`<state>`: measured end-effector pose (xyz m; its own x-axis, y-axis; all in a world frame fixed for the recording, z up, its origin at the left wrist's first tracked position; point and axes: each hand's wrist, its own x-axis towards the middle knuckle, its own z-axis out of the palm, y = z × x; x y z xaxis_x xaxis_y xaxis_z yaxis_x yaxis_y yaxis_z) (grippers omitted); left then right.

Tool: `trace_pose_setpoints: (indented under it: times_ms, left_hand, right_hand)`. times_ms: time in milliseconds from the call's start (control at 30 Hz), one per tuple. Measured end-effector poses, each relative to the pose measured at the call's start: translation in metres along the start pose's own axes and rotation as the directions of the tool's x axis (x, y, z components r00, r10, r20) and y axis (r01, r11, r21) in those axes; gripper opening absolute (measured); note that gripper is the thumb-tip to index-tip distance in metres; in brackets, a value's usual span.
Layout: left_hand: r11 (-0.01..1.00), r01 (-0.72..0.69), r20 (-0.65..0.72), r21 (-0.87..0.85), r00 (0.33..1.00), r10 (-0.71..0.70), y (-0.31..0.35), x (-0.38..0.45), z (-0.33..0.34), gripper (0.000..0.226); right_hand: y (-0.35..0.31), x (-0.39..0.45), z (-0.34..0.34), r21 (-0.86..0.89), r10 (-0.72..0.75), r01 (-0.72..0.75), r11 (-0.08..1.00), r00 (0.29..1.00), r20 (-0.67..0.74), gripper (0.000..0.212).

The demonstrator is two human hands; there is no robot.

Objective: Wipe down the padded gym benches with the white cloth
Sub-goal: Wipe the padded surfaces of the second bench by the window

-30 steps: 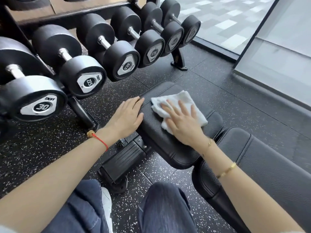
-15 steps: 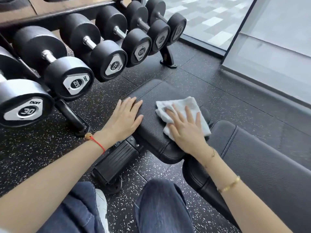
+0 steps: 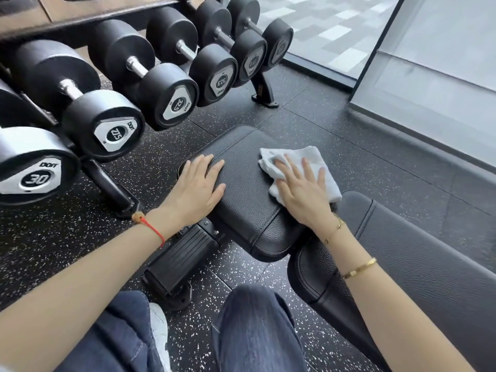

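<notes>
A black padded seat pad (image 3: 247,183) of a gym bench lies in the middle of the view. The longer back pad (image 3: 418,264) runs off to the lower right. A folded white cloth (image 3: 298,162) lies on the seat pad's right side. My right hand (image 3: 303,194) presses flat on the cloth with fingers spread and straight. Flat on the seat pad's left edge rests my left hand (image 3: 198,189), fingers straight, holding nothing.
A rack of black dumbbells (image 3: 112,124) stands close on the left, its foot (image 3: 264,99) on the speckled rubber floor (image 3: 349,162). The bench's black base (image 3: 177,267) sits below the seat. Glass panels (image 3: 429,76) rise at the right. My knees fill the bottom.
My right hand has slid the cloth rightward across the seat pad toward its right edge. My left hand stays on the left edge.
</notes>
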<state>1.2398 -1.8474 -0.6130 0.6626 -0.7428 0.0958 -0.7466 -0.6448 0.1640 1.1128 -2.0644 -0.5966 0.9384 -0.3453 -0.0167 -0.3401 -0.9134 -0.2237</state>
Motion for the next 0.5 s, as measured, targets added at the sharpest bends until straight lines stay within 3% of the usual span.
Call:
trace_pose_setpoints:
  times_ms: [133,367,500]
  left_hand:
    - [1.000,0.009,-0.015,-0.003,1.000,-0.009,0.000,0.001,-0.004,0.061]
    - [0.999,0.027,-0.007,0.042,1.000,-0.027,0.007,-0.003,-0.005,0.062]
    - [0.998,0.037,-0.004,0.051,0.999,-0.037,0.008,-0.005,-0.005,0.062]
  right_hand:
    - [-0.015,-0.046,0.015,-0.024,-0.222,0.223,0.975,0.975,0.024,0.052]
    - [-0.023,0.060,0.003,0.027,-0.061,0.060,0.998,0.996,0.057,0.051]
    - [-0.060,0.119,0.001,0.048,-0.102,0.097,0.994,0.987,0.127,0.052]
